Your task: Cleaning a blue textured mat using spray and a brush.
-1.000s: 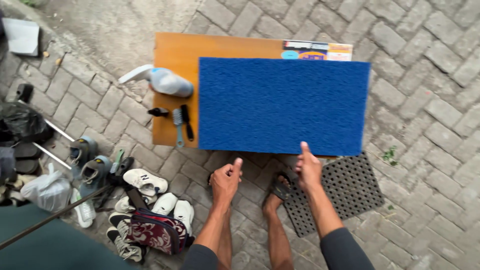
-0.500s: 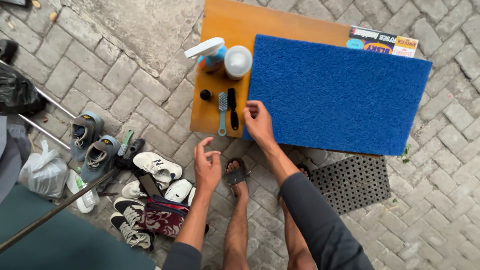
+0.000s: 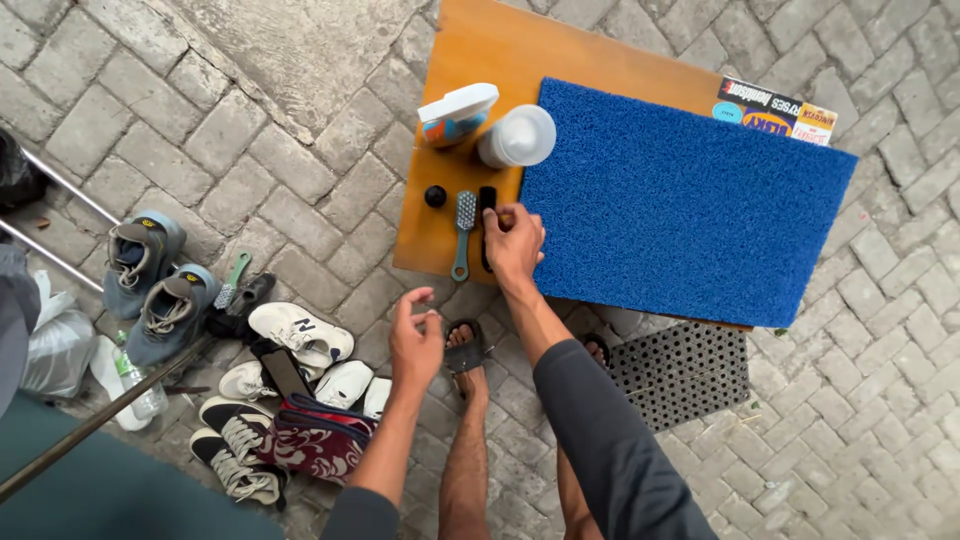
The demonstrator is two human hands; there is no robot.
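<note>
Right hand reaches onto the wooden table, fingers curled over the black brush at the left edge of the blue mat; whether the grip is fully closed on it, cannot tell. The brush lies on the table between the mat and a teal-handled brush, just beside both. Small black round cap left of the brushes. Spray bottle and white-lidded tub stand further back, near the mat's corner. Left hand hangs off the table over the paved ground, fingers loosely half-open, holding nothing. Below it: white sneakers, grey shoes, patterned bag. Black perforated mat lies on the ground under the table edge.
</note>
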